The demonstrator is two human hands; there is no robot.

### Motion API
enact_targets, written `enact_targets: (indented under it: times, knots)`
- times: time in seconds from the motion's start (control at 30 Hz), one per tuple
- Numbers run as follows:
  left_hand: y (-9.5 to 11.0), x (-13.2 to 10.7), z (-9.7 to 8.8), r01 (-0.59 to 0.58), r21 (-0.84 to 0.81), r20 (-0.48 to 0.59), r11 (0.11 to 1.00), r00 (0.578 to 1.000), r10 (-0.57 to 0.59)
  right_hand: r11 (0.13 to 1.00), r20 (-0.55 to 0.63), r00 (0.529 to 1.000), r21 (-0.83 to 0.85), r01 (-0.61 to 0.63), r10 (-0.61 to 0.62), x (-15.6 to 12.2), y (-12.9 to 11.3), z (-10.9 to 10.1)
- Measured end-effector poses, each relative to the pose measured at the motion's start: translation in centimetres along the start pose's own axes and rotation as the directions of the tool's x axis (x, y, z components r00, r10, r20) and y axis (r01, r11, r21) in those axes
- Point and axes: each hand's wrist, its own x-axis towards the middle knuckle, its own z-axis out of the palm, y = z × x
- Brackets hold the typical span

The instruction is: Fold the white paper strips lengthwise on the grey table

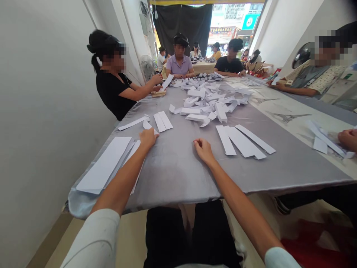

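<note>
My left hand (pixel 147 137) rests on the grey tablecloth (pixel 173 167), fingers curled over the end of a white paper strip (pixel 147 125). My right hand (pixel 203 149) lies on bare cloth near the middle, fingers curled under, nothing visible in it. A stack of long white paper sheets (pixel 107 163) lies left of my left forearm. Three folded strips (pixel 244 141) lie to the right of my right hand. Two more strips (pixel 163 121) lie beyond my left hand.
A heap of folded white paper pieces (pixel 209 102) fills the table's centre. Several people sit around the table; a person in black (pixel 113 89) at the left holds a strip. Another person's hand (pixel 348 138) rests at the right edge. A white wall runs along the left.
</note>
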Motion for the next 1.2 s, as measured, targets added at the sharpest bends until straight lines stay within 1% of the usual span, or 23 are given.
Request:
enact_targets:
  times: [0.1,0.23,0.3,0.6,0.8,0.87,1.03,1.2]
  knots:
    - [0.2,-0.3,-0.3,-0.015,0.078,-0.005,0.997,1.000,0.016,1.000,0.002,1.000,-0.011,0.004,-0.004,0.0,0.0,0.0]
    - [-0.2,-0.4,-0.5,0.036,0.066,-0.038,0.997,0.999,-0.034,1.000,0.009,1.000,-0.002,0.006,-0.006,0.0,-0.1,0.0]
    - [-0.5,-0.5,-0.5,0.037,0.068,-0.035,0.997,0.999,-0.035,1.000,0.011,1.000,-0.003,0.004,-0.004,0.0,-0.1,0.0]
    - [-0.5,-0.7,0.3,-0.073,0.125,0.015,0.989,0.997,0.071,1.000,0.037,0.999,-0.026,0.007,-0.007,-0.1,-0.3,-0.1]
    - [-0.7,-0.2,0.5,-0.200,0.175,0.108,0.964,0.977,0.183,0.997,0.065,0.998,-0.074,0.013,-0.008,-0.1,-0.3,-0.2]
    - [-0.6,-0.2,0.7,-0.210,0.169,0.117,0.963,0.974,0.192,0.997,0.069,0.997,-0.075,0.020,-0.015,0.0,-0.2,-0.2]
    - [-0.5,-0.4,1.0,-0.177,0.112,0.117,0.978,0.980,0.164,0.997,0.074,0.997,-0.070,0.028,-0.023,0.0,-0.1,-0.2]
    - [-1.1,-0.2,0.8,-0.200,0.039,0.139,0.979,0.971,0.193,0.997,0.075,0.996,-0.067,0.043,-0.038,0.0,0.0,-0.1]
